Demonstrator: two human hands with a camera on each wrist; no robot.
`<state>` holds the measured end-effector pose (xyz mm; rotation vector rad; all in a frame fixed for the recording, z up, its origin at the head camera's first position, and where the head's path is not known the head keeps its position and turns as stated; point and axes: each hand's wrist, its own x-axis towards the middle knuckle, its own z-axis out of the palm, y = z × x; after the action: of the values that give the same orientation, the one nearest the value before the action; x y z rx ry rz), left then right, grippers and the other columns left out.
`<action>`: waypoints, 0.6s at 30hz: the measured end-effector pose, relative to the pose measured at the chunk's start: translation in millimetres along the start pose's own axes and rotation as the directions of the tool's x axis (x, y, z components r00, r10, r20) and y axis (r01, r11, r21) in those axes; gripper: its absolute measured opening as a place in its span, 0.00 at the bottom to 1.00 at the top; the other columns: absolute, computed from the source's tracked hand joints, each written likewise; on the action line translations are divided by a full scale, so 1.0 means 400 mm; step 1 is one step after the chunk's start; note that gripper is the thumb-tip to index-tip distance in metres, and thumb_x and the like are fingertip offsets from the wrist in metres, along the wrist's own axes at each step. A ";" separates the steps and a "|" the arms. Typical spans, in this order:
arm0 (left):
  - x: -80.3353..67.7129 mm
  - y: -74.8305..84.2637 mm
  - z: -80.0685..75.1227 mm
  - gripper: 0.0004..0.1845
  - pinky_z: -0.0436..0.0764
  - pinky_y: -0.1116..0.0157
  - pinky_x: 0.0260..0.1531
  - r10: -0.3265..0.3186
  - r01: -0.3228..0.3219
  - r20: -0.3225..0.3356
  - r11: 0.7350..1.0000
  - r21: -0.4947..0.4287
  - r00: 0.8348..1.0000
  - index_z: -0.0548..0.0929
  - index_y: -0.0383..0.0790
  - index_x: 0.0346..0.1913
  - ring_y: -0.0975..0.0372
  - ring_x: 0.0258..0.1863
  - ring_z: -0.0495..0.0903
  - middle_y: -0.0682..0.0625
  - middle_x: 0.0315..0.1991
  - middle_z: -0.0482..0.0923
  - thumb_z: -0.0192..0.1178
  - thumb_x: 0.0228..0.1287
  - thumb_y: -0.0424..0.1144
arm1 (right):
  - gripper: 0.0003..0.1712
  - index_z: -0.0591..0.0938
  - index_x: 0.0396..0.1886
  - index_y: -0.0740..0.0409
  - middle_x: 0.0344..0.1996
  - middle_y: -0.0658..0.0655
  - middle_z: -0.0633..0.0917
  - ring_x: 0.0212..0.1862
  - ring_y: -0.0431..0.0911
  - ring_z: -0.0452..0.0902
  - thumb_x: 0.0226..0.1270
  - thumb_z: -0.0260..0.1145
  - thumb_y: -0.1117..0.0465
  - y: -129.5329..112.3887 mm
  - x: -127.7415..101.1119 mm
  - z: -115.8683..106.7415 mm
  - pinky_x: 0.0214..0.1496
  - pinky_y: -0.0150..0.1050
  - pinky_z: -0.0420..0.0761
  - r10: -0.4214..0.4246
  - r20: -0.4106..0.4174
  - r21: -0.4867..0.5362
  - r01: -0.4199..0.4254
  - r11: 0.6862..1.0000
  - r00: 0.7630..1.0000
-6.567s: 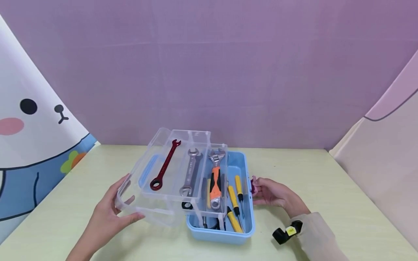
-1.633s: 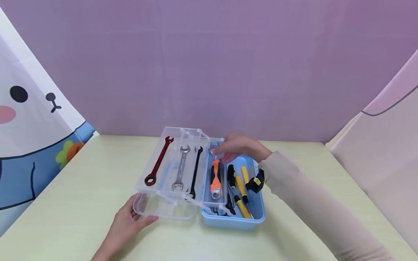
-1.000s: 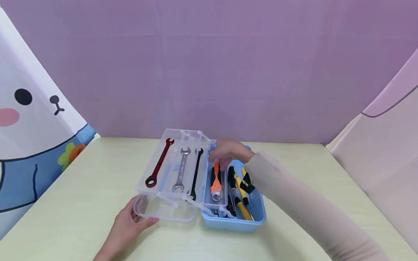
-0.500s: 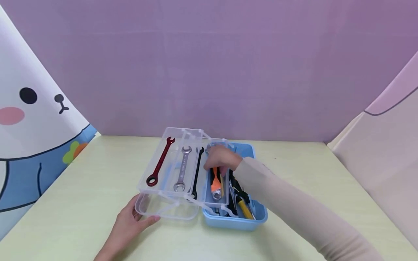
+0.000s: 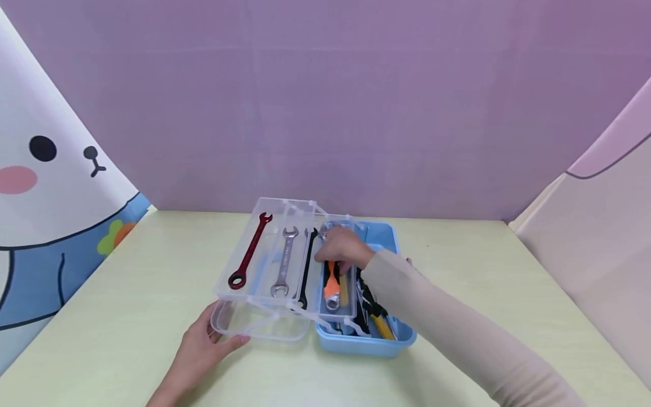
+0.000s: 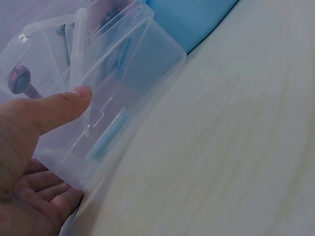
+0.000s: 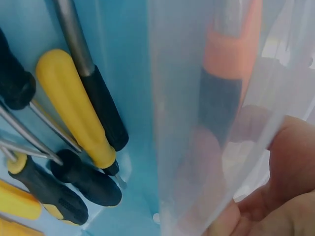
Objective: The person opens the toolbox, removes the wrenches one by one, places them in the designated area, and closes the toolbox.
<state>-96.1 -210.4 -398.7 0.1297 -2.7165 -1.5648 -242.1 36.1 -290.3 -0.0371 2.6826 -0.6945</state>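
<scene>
My left hand holds the near corner of the toolbox's clear lid, thumb over the rim and fingers on the other side. In the left wrist view, the fingers show below the lid's edge. My right hand reaches into the lower clear tray and grips an adjustable wrench with an orange and black handle. The hand covers its upper part. In the right wrist view, fingers close around that handle behind the cloudy tray wall. The blue toolbox stands open beneath.
On the upper tray lie a red wrench and a silver wrench; a black wrench lies beside them. Several yellow and black screwdrivers, one with a yellow handle, fill the box. A purple wall rises behind the table.
Earlier my right hand was at the box's right-side latch. The lid has swung down leftward, and my right hand has moved into the tray. The adjustable wrench has just shifted slightly left.
</scene>
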 end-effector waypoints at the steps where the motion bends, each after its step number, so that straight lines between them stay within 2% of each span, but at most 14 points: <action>1: 0.000 0.000 0.000 0.48 0.73 0.56 0.61 -0.001 0.001 0.001 1.000 0.000 1.000 0.58 0.31 0.69 0.41 0.65 0.67 0.27 0.65 0.63 0.74 0.50 0.42 | 0.19 0.77 0.46 0.64 0.33 0.58 0.79 0.21 0.47 0.82 0.57 0.67 0.60 0.002 0.001 0.001 0.26 0.38 0.87 -0.008 -0.004 0.001 0.008 1.000 1.000; 4: 0.000 -0.001 -0.001 0.48 0.74 0.55 0.61 -0.005 0.005 0.000 1.000 0.012 1.000 0.58 0.31 0.69 0.41 0.64 0.67 0.27 0.65 0.64 0.74 0.50 0.43 | 0.16 0.78 0.43 0.63 0.30 0.58 0.80 0.20 0.47 0.81 0.56 0.68 0.61 0.008 0.000 0.003 0.27 0.40 0.87 -0.032 -0.010 0.022 0.032 0.999 0.999; 9: 0.003 -0.005 -0.002 0.48 0.74 0.55 0.61 -0.016 0.016 0.004 0.999 0.036 1.000 0.58 0.31 0.69 0.41 0.65 0.67 0.28 0.65 0.64 0.73 0.50 0.44 | 0.26 0.72 0.54 0.64 0.27 0.58 0.81 0.19 0.47 0.81 0.57 0.67 0.61 0.012 0.000 0.003 0.29 0.41 0.88 -0.032 -0.006 0.053 0.032 0.998 0.999; 11: 0.003 -0.007 -0.002 0.48 0.74 0.55 0.61 -0.021 0.021 0.007 0.999 0.043 1.000 0.58 0.31 0.69 0.42 0.65 0.67 0.28 0.65 0.64 0.73 0.50 0.44 | 0.27 0.70 0.55 0.64 0.27 0.59 0.81 0.19 0.47 0.81 0.57 0.67 0.61 0.012 0.001 0.003 0.30 0.42 0.88 -0.025 -0.002 0.064 0.025 0.998 1.000; 18: 0.006 -0.010 0.000 0.48 0.73 0.55 0.62 -0.021 0.021 0.001 0.999 0.047 1.000 0.58 0.30 0.69 0.42 0.65 0.67 0.29 0.65 0.64 0.73 0.50 0.44 | 0.12 0.74 0.39 0.61 0.28 0.58 0.81 0.21 0.48 0.81 0.57 0.64 0.62 0.013 -0.001 -0.002 0.34 0.44 0.88 -0.009 0.024 0.119 0.006 0.993 1.000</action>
<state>-98.1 -212.4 -402.2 0.1587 -2.7627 -1.5075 -241.8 41.0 -291.9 -0.0240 2.6136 -0.8495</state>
